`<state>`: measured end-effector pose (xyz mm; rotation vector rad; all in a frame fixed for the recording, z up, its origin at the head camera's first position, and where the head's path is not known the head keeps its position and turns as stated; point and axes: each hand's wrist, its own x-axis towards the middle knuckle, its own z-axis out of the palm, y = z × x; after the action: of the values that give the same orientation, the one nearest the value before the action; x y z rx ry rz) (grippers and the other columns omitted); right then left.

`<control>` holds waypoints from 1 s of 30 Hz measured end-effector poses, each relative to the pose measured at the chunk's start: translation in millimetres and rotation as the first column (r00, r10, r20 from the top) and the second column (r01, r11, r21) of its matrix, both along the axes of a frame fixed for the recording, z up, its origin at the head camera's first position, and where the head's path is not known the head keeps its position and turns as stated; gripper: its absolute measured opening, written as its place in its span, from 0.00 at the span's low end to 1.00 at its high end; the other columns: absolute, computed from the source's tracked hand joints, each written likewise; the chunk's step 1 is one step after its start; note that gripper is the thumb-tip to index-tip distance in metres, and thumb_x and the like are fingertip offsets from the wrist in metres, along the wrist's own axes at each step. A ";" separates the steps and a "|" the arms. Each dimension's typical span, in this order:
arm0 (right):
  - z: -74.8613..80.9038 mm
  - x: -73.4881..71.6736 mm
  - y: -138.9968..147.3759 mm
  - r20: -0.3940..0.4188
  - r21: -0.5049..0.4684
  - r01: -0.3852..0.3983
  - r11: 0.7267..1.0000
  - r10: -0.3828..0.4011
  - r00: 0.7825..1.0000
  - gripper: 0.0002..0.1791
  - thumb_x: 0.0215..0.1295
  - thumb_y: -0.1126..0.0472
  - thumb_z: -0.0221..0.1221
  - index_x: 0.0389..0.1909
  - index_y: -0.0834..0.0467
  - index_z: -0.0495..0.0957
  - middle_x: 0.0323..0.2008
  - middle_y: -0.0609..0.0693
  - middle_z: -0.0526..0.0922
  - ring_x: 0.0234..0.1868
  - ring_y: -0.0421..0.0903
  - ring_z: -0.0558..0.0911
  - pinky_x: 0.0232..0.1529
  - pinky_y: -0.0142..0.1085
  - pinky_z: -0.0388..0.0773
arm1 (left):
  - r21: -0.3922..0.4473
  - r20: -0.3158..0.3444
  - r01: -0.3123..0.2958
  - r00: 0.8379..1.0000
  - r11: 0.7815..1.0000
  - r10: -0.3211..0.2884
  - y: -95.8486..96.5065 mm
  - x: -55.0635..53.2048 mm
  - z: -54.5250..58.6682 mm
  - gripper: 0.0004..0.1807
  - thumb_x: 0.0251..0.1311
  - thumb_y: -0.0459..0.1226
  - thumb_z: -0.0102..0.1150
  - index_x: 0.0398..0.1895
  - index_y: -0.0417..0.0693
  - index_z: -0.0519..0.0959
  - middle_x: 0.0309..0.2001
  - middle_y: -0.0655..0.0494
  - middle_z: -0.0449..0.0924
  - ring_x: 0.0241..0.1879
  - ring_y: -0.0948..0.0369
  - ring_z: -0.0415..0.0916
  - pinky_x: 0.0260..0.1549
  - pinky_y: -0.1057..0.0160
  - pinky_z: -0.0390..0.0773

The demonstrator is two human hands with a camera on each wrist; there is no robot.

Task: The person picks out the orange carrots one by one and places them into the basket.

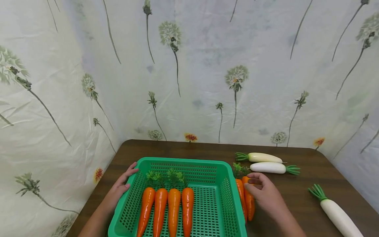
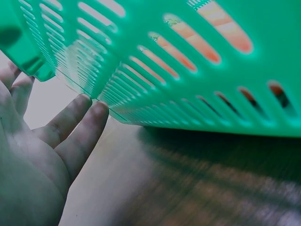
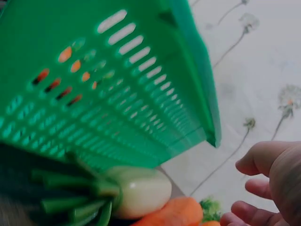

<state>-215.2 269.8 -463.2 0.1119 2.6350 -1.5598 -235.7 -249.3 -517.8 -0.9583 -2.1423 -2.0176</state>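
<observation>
Several orange carrots [image 1: 174, 210] with feathery green tops lie side by side in a green plastic basket [image 1: 185, 160]. At its left rim is my left hand [image 1: 119, 186]; in the left wrist view, fairly straight fingers [image 2: 82, 136] touch the slotted outer wall. Two more carrots [image 1: 249, 204] lie outside, along the basket's right wall. Over their upper ends hovers my right hand [image 1: 266, 194], fingers loosely bent. The right wrist view shows nothing between thumb and fingers, with a carrot [image 3: 176, 214] below and a white radish [image 3: 143, 190] beside the basket.
Two white radishes [image 1: 267, 168] lie at the back of the dark wooden table [image 1: 299, 197], right of the basket. Another radish [image 1: 340, 217] lies near the right edge. A flower-printed cloth [image 1: 201, 65] hangs behind and beside the table.
</observation>
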 end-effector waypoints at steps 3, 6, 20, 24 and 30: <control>-4.5 -1.8 5.5 -0.005 0.069 0.001 0.998 -0.001 1.000 0.29 0.77 0.52 0.59 0.70 0.63 0.65 0.69 0.69 0.71 0.69 0.69 0.73 0.58 0.54 0.80 | 0.001 0.006 0.003 1.000 1.000 -0.003 -0.4 0.1 -0.3 0.26 0.78 0.28 0.31 0.76 0.25 0.56 0.84 0.68 0.47 0.78 0.80 0.47 0.67 0.78 0.59; -9.3 -2.2 10.0 -0.010 0.112 0.015 0.994 -0.014 1.000 0.30 0.77 0.51 0.59 0.71 0.63 0.66 0.69 0.70 0.71 0.69 0.70 0.73 0.58 0.56 0.80 | 0.004 0.004 0.007 1.000 1.000 -0.007 -0.8 -0.3 -0.7 0.26 0.78 0.27 0.31 0.76 0.25 0.56 0.84 0.69 0.48 0.78 0.80 0.47 0.67 0.78 0.59; -18.7 -5.7 23.7 -0.032 0.241 0.032 0.970 -0.025 0.999 0.32 0.74 0.51 0.62 0.68 0.67 0.68 0.66 0.75 0.72 0.60 0.68 0.81 0.51 0.56 0.83 | 0.035 -0.028 0.032 0.999 0.999 -0.031 2.5 -1.4 3.1 0.27 0.76 0.25 0.31 0.75 0.23 0.57 0.84 0.67 0.48 0.78 0.79 0.47 0.68 0.77 0.58; -23.8 -6.5 24.8 -0.028 0.257 0.024 0.966 -0.018 0.999 0.32 0.73 0.51 0.64 0.68 0.66 0.69 0.65 0.75 0.73 0.58 0.68 0.81 0.51 0.56 0.83 | 0.037 -0.043 0.039 0.998 0.999 -0.037 2.5 -1.8 2.9 0.27 0.76 0.24 0.31 0.75 0.24 0.58 0.84 0.68 0.48 0.78 0.79 0.48 0.68 0.77 0.60; -31.2 -8.0 25.0 0.002 0.237 -0.004 0.971 0.004 1.000 0.35 0.71 0.50 0.65 0.69 0.67 0.67 0.65 0.75 0.72 0.59 0.68 0.81 0.51 0.55 0.84 | 0.040 -0.036 0.031 0.999 0.999 -0.030 1.4 -1.8 1.9 0.27 0.75 0.25 0.32 0.75 0.24 0.58 0.83 0.68 0.49 0.78 0.79 0.48 0.68 0.77 0.60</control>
<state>-223.2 294.8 -494.4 0.1208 2.8078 -1.2358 -237.5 -247.8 -515.9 -1.0196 -2.0737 -2.0333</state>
